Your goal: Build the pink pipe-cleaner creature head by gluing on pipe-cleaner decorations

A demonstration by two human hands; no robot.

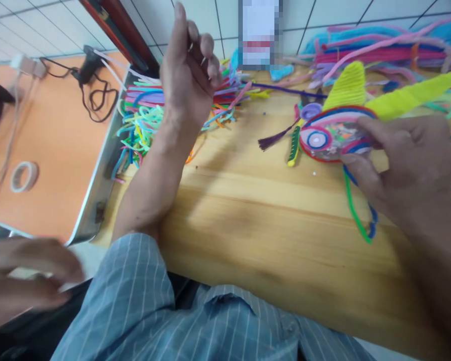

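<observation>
My right hand (409,160) pinches the tail side of a fish-shaped craft (338,133) with a red rim, a round white-and-blue eye and a clear middle with colourful bits. Yellow fins (348,87) rise behind it, and a green-and-blue pipe cleaner loop (355,210) hangs below. To its left lie a purple tassel (274,138) and a small green-and-yellow piece (293,146). My left hand (191,65) is raised over the pipe cleaner pile, palm turned inward, fingers loosely curled and apart, with nothing visible in it.
Cut pipe cleaners (145,125) lie at the left of the wooden table (248,215); long bundles (383,50) lie at the back right. Another person's blurred hand (33,276) shows at lower left, below an orange table (56,150) with a tape roll (24,176) and cables.
</observation>
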